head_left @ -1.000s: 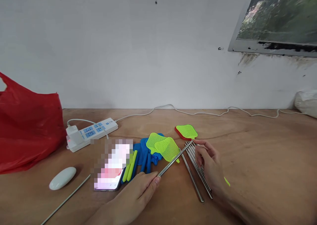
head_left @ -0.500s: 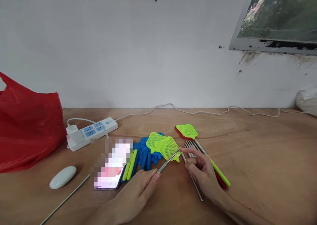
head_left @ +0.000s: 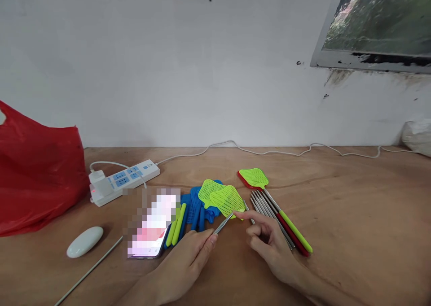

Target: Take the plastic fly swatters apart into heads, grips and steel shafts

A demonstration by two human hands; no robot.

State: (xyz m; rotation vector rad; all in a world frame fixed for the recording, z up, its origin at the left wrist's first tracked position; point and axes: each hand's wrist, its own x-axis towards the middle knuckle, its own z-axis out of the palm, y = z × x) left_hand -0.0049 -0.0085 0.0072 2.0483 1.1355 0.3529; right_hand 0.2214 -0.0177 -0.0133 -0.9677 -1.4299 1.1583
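My left hand (head_left: 188, 261) pinches the near end of a thin steel rod (head_left: 223, 224) that points up and to the right. My right hand (head_left: 269, 245) pinches the rod's far tip between thumb and forefinger, right beside the stem of a yellow-green mesh swatter head (head_left: 227, 201). A second yellow-green head (head_left: 208, 190) and blue mesh heads (head_left: 194, 205) lie just behind it. To the right of my right hand lie a bundle of steel rods (head_left: 266, 207) and finished swatters, one with a yellow-green head (head_left: 253, 177) and coloured handles (head_left: 294, 232).
Yellow-green and blue plastic handles (head_left: 180, 223) lie beside a lit phone (head_left: 152, 227). A white power strip (head_left: 123, 179), a white oval object (head_left: 85, 241), a long rod (head_left: 87, 272) and a red plastic bag (head_left: 37, 169) sit on the wooden table (head_left: 353, 207) at left. A white cable (head_left: 286, 152) runs along the wall.
My right hand left the rod bundle and moved left to the rod's tip. The rod now shows much shorter between my hands, its tip drawn back toward the mesh head's stem.
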